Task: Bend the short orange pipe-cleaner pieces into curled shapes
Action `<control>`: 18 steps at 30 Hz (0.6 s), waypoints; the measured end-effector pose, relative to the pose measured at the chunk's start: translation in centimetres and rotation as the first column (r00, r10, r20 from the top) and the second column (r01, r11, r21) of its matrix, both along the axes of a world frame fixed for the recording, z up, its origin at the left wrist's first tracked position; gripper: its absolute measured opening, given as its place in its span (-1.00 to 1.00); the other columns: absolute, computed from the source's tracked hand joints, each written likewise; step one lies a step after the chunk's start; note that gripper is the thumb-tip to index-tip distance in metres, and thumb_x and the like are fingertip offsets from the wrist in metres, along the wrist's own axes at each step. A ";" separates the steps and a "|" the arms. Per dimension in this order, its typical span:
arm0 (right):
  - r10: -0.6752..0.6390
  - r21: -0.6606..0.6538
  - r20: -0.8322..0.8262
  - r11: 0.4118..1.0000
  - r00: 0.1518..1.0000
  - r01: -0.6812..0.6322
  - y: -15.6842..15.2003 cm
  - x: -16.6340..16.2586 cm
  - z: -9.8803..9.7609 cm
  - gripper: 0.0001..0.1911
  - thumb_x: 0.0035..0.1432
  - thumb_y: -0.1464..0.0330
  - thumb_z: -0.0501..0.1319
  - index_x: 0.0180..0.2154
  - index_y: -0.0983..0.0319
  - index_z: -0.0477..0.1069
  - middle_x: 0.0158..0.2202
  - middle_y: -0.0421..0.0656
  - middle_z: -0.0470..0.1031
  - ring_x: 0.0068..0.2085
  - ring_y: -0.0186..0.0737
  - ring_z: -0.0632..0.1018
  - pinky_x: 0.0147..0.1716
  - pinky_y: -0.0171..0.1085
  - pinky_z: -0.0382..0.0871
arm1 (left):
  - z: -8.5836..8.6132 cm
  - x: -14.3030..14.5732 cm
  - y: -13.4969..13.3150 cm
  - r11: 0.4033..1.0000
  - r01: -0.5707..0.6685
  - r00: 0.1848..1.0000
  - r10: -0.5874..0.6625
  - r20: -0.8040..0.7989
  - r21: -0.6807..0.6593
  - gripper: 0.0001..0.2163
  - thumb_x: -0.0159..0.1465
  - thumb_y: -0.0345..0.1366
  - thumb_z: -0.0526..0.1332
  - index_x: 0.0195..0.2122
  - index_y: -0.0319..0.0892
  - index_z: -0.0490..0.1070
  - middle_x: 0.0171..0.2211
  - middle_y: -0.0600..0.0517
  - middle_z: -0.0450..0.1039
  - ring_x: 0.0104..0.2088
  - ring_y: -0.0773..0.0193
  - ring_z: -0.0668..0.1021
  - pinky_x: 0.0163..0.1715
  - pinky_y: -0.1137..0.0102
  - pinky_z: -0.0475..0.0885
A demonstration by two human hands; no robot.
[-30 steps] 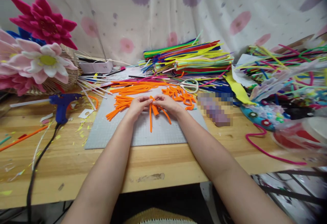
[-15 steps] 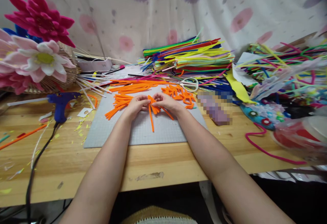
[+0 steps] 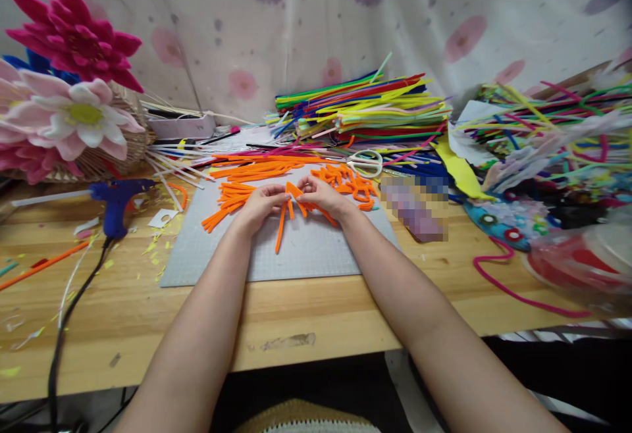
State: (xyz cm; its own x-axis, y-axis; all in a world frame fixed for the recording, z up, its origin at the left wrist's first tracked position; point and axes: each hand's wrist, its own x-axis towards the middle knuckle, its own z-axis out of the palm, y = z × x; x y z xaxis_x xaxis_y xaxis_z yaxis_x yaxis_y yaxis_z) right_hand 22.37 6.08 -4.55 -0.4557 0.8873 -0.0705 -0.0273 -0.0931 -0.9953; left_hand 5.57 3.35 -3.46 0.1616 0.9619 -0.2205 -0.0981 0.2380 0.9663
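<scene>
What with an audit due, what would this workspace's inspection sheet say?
Surface: wooden table, dark mark near its front edge; grey mat on it.
Job's things: orange stems, some on the mat, some held.
Clutter: yellow scraps; multicoloured stems heaped behind the mat.
Hands: bare left hand and right hand, both pinching orange stems.
Cables: black cord from the blue glue gun, over the table edge.
Surroundings: floral curtain behind; artificial flowers at left.

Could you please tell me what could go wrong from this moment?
The left hand and right hand pinch orange strips whose ends hang loose; one might slip out of line. The black cord of the blue glue gun runs over the front edge of the table; a snag could drag the gun. Curled orange pieces lie close to the right hand, which might scatter them.
</scene>
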 end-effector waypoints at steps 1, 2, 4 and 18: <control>0.003 0.003 0.001 1.000 1.000 -0.003 0.0 0.0 0.0 -0.69 -0.22 0.42 0.27 -0.38 0.23 0.20 -0.59 -0.36 0.31 -0.58 -0.46 0.36 -0.59 -0.43 0.21 | 0.0 0.1 0.0 1.000 0.013 1.000 -0.013 -0.007 0.004 -0.67 -0.16 -0.24 0.38 -0.34 -0.25 0.48 -0.42 0.00 0.49 -0.48 0.37 0.49 -0.48 0.49 0.34; 0.006 0.009 0.006 1.000 1.000 -0.006 -0.1 -0.1 0.0 -0.69 -0.21 0.41 0.27 -0.38 0.23 0.20 -0.59 -0.36 0.31 -0.58 -0.46 0.37 -0.59 -0.43 0.21 | -0.1 0.2 0.0 1.000 0.024 1.000 -0.023 -0.018 0.011 -0.66 -0.14 -0.22 0.38 -0.33 -0.25 0.49 -0.41 -0.01 0.50 -0.47 0.35 0.49 -0.47 0.48 0.35; 0.012 0.025 0.012 1.000 1.000 -0.012 -0.1 -0.2 -0.1 -0.70 -0.20 0.41 0.27 -0.38 0.23 0.20 -0.60 -0.36 0.31 -0.58 -0.46 0.37 -0.60 -0.44 0.20 | -0.2 0.5 0.0 0.999 0.022 0.998 -0.021 -0.054 0.030 -0.67 -0.13 -0.19 0.37 -0.34 -0.24 0.50 -0.40 -0.03 0.51 -0.46 0.33 0.50 -0.47 0.48 0.34; 0.016 0.018 -0.022 1.000 1.000 -0.016 0.5 0.1 -0.8 -0.62 -0.26 0.51 0.28 -0.32 0.24 0.23 -0.48 -0.30 0.39 -0.47 -0.41 0.44 -0.47 -0.40 0.31 | -0.5 0.8 0.1 0.995 -0.075 0.991 0.082 -0.107 0.067 -0.68 -0.17 -0.23 0.37 -0.35 -0.21 0.52 -0.39 -0.02 0.52 -0.46 0.27 0.52 -0.48 0.44 0.35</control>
State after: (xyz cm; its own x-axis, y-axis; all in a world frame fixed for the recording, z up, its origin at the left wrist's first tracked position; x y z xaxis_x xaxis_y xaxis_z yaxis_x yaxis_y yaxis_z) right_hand 22.47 6.55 -5.35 -0.4709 0.8810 -0.0447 -0.0482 -0.0763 -0.9959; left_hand 6.39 3.40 -3.91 0.0628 0.9831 -0.1717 -0.0066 0.1725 0.9850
